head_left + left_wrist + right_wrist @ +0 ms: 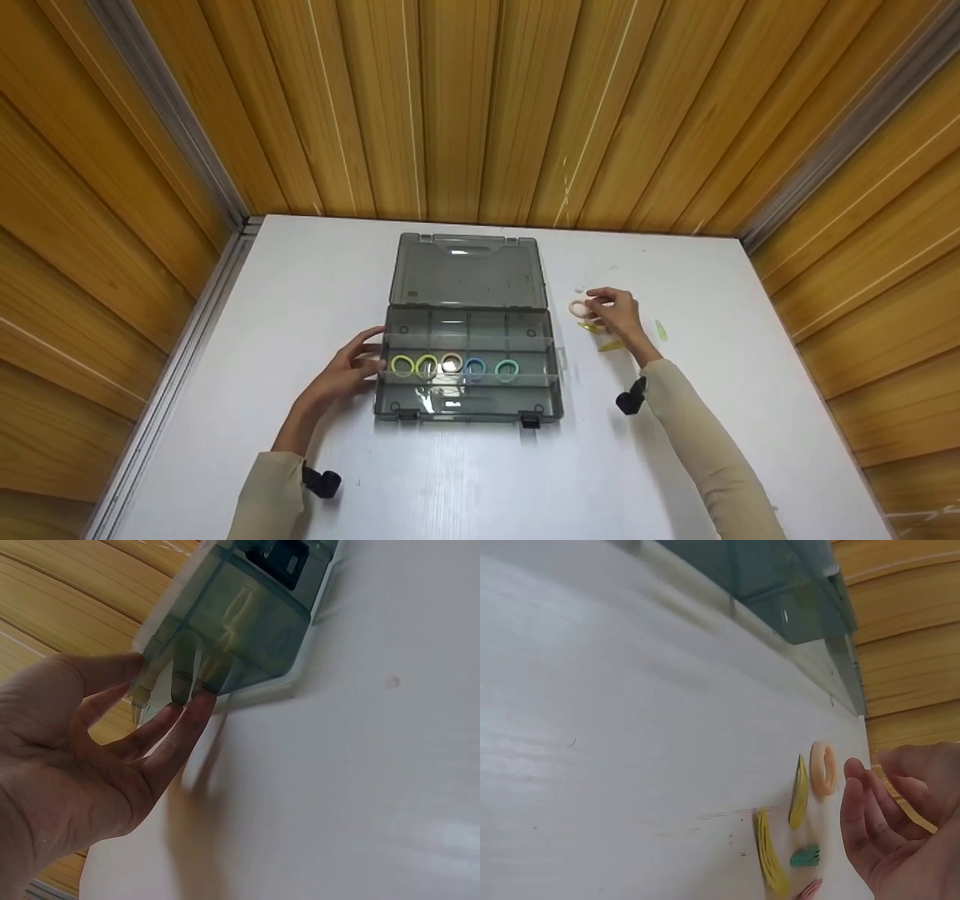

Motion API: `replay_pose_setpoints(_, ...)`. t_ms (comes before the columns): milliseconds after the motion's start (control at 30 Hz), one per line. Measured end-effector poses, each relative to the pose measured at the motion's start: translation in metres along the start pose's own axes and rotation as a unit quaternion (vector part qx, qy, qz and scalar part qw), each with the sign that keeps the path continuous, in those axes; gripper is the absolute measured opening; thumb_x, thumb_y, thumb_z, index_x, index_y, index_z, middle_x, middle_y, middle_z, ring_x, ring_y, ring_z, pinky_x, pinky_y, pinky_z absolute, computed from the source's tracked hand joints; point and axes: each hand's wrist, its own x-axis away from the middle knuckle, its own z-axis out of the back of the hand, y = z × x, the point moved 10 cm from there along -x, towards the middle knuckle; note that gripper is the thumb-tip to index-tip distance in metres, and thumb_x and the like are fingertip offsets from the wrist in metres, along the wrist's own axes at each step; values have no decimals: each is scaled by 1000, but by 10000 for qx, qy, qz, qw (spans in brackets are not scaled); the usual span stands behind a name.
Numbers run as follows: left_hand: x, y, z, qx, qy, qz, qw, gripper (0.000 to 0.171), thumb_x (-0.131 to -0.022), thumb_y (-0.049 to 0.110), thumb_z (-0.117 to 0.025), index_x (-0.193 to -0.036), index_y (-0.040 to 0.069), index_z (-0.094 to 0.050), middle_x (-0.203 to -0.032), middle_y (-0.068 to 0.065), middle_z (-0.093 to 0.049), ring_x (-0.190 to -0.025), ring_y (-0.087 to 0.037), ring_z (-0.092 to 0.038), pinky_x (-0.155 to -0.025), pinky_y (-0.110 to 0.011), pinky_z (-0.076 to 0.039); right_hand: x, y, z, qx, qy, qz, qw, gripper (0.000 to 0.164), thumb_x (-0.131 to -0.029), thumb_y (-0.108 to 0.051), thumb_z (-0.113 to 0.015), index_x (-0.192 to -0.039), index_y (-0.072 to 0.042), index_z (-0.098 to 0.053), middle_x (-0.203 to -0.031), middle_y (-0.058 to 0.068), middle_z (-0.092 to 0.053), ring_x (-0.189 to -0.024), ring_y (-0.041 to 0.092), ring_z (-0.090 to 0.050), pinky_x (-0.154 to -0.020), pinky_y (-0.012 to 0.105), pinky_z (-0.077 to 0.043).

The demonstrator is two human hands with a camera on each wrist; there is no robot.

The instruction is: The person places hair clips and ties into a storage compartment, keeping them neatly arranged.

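An open grey clear plastic organizer box (556, 397) lies on the table, its lid (469, 270) folded back. Several ring-shaped hair ties, yellow, peach, blue and teal (507, 370), sit in a row in its middle compartment. My left hand (349, 371) touches the box's left side, fingers spread and fingertips against the wall (262, 637). To the right of the box, my right hand (616, 313) is beside a peach hair tie (823, 770) on the table. Its fingers are bent with a gap between thumb and fingertips, nothing held in the right wrist view.
Close to the right hand lie two yellow hair clips (799, 793), a green one (805, 856) and a pink one (810, 889). A light green clip (661, 330) is farther right. Wood-patterned walls (457, 112) border the white table (465, 480).
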Motion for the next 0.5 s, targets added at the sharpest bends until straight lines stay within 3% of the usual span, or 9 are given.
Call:
replay_pose_setpoints(167,0,-1,-1,49,-128,-57,9999,71,-100,5,-61,-162,15,-27,-154,-31,-35,-126,-37,-57,-97,-45,-56,-3,19,0,145,164,-457,9987,33,-95,-3,-65,-124,14,-65,-111,32,-70,-68,7,-70,-59,17,-56)
replay_pose_setpoints(267,-1,-2,-1,-52,-106,-75,9999,70,-100,7,-62,-161,15,-28,-154,-31,-37,-126,-37,-57,-97,-45,-56,-3,22,-2,457,144,-522,9975,33,-94,-4,-68,-123,13,-67,-108,29,-72,-67,6,-68,-56,16,-52)
replay_pose_setpoints(500,-2,-2,1,-166,64,0,9998,69,-101,7,-62,-161,16,-29,-154,-31,-38,-129,-39,-56,-97,-47,-55,-8,12,-8,1410,187,-53,9898,27,-93,-10,-70,-112,9,-74,-96,25,-76,-67,9,-67,-56,16,-45)
